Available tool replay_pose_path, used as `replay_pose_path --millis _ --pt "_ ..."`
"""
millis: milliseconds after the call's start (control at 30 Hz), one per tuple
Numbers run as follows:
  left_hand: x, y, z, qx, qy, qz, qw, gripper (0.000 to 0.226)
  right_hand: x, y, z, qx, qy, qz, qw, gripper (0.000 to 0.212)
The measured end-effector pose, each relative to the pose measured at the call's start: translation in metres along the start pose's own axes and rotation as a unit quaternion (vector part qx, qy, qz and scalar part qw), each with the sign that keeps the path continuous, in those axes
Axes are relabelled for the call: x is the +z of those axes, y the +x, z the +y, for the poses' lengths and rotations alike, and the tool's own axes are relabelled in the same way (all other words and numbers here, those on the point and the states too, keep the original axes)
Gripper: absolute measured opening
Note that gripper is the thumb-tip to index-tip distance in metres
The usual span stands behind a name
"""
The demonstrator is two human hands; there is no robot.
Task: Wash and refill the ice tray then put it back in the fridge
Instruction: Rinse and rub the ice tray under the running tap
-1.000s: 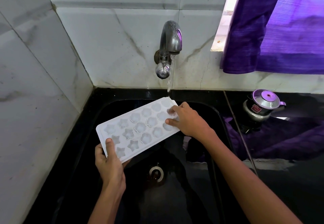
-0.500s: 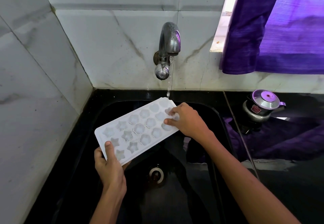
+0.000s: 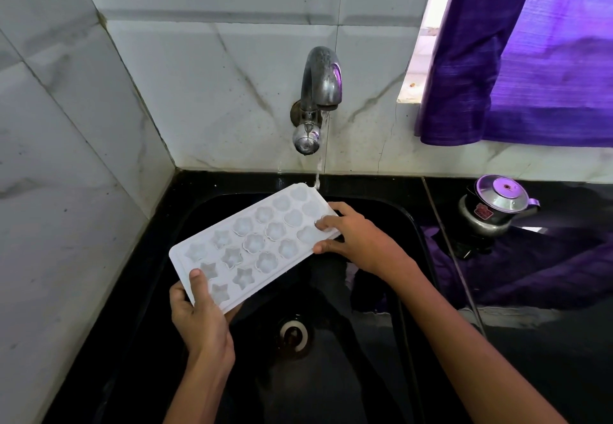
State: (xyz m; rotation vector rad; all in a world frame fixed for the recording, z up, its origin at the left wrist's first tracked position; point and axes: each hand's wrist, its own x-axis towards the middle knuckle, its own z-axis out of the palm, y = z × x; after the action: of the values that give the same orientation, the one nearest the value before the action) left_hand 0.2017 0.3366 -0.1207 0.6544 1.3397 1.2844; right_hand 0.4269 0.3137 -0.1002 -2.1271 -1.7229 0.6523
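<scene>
A white ice tray (image 3: pixel 255 244) with star and flower cells is held tilted over the black sink (image 3: pixel 408 224), its far corner up under the tap. A thin stream of water (image 3: pixel 317 171) falls from the steel tap (image 3: pixel 320 81) onto that far corner. My left hand (image 3: pixel 200 317) grips the tray's near left corner, thumb on top and fingers underneath. My right hand (image 3: pixel 351 237) holds the tray's right end, fingertips curled onto the edge cells and thumb at the rim.
The sink drain (image 3: pixel 293 334) lies below the tray. White marble tiles (image 3: pixel 66 191) wall in the left and back. On the black counter at the right stands a small steel kettle (image 3: pixel 496 207). A purple curtain (image 3: pixel 530 58) hangs at the upper right.
The tray and both hands have shifted slightly left and toward me; the water still lands on the far corner. Both grips are unchanged.
</scene>
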Motion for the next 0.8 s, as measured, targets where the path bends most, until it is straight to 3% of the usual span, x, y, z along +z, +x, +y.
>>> replay_pose_path --millis 367,567,800 --pt "-0.001 -0.002 0.002 -0.002 0.016 -0.007 1.000 0.020 0.003 -0.005 0.001 0.014 -0.055 0.043 0.997 0.051" --pt "0.004 -0.005 0.002 -0.007 0.018 -0.017 1.000 0.012 0.007 -0.012 -0.003 0.013 -0.220 0.103 0.970 0.056" --pt "0.004 -0.004 0.002 -0.014 0.018 -0.022 0.999 0.018 0.006 -0.018 -0.001 0.007 -0.217 0.111 0.970 0.053"
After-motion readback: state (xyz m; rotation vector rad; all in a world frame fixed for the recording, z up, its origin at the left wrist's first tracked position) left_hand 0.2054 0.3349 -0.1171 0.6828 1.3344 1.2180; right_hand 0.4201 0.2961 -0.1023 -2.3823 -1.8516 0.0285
